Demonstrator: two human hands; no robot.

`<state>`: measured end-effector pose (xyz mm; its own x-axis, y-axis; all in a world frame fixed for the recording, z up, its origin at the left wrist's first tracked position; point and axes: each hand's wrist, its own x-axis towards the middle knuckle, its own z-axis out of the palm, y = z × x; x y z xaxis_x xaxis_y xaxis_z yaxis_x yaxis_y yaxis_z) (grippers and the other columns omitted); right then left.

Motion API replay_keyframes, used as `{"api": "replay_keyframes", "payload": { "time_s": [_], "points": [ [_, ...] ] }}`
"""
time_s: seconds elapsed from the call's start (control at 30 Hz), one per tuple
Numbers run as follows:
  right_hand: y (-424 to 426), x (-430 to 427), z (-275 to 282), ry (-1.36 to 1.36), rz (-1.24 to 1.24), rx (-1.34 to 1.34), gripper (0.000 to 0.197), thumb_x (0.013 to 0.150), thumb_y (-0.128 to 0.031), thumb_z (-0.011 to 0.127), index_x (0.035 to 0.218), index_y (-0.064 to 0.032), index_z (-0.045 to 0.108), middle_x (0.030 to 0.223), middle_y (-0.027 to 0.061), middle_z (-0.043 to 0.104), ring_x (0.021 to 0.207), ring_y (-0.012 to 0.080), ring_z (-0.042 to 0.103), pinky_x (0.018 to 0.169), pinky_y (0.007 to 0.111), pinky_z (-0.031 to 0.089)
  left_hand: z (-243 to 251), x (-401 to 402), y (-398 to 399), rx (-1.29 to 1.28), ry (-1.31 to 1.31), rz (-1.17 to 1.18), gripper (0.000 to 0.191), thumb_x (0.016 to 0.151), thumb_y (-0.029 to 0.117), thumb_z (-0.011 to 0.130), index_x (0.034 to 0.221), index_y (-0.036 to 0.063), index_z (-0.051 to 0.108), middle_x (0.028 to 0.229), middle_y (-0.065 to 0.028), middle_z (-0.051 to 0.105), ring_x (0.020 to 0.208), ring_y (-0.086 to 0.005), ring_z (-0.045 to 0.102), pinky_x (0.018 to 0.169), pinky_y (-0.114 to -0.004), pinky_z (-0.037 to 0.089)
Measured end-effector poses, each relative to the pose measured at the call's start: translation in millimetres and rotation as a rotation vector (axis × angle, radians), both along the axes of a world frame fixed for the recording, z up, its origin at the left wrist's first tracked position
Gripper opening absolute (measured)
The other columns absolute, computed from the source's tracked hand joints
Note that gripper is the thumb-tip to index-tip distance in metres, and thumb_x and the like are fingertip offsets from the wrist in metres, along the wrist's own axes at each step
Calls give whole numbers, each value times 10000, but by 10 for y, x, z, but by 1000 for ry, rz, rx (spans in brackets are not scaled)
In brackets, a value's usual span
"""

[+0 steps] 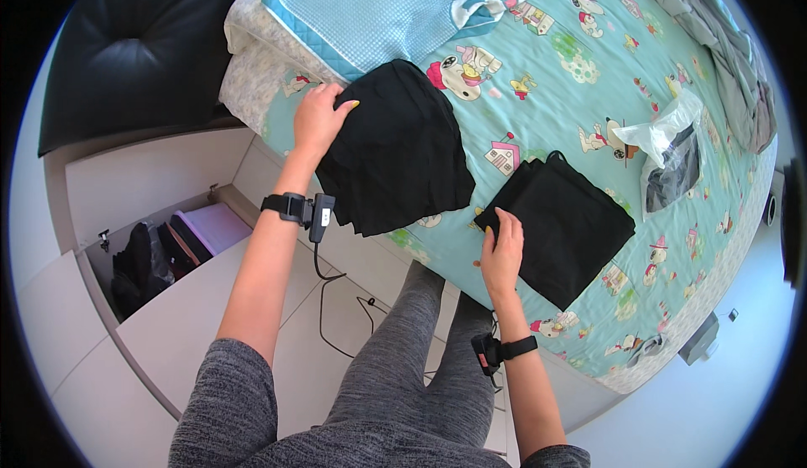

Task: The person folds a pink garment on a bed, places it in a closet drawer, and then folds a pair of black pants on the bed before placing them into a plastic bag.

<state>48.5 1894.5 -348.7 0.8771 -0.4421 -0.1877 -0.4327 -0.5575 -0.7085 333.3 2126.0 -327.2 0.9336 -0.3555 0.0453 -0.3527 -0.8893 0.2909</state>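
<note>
On the bed's edge before me lies a black cloth garment (pixel 397 146), spread in a rough fan shape with loose lower edges. My left hand (pixel 323 115) grips its upper left edge, thumb on top and the other fingertips partly hidden. To the right is a folded black cloth (pixel 567 228), a near-square with a small loop at its top corner. My right hand (pixel 504 247) touches its left corner from above, fingers extended and not closed around it. Both wrists wear strapped devices with cables.
A clear plastic bag (pixel 671 159) with dark contents lies on the patterned bedsheet (pixel 542 109). A light-blue quilted cloth (pixel 365 14) and a grey blanket (pixel 712 33) are farther back. At left, an open storage compartment (pixel 101 266) holds dark items and a lilac box (pixel 214 228).
</note>
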Motion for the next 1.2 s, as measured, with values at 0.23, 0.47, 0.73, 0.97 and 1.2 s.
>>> {"api": "replay_keyframes", "payload": {
  "time_s": [0.23,0.47,0.73,0.97,1.2],
  "points": [
    [341,716,250,-39,-167,922,338,929,-223,526,1153,29,533,946,117,658,870,143,612,773,255,456,402,-874,-539,-325,80,-233,90,773,126,616,812,74,554,759,-97,526,693,-301,557,590,-385,443],
    [395,903,47,165,-667,917,251,858,-105,593,1058,45,566,957,60,620,837,140,548,740,284,434,296,-1514,-564,-439,386,-505,175,752,133,660,919,86,637,880,-44,606,837,-228,580,781,-345,448],
    [410,239,222,-24,-696,606,267,926,-149,534,1101,50,560,1003,59,619,880,121,536,802,260,411,-187,-227,114,-201,34,55,444,767,229,693,1108,5,518,1085,-166,571,1020,-327,540,897,-392,418],
    [342,-86,620,42,-692,547,310,944,-209,522,1092,61,556,998,73,613,893,117,536,809,243,416,4,29,-74,-34,439,6,524,688,366,742,1024,-5,588,953,-170,630,896,-318,606,776,-384,473],
    [35,-322,1125,55,-685,572,308,920,-192,561,1093,62,553,1031,94,607,926,142,536,828,273,416,386,-274,88,-347,713,41,335,779,190,698,991,-59,621,878,-57,655,758,-91,585,682,-252,476]
  ]
}}
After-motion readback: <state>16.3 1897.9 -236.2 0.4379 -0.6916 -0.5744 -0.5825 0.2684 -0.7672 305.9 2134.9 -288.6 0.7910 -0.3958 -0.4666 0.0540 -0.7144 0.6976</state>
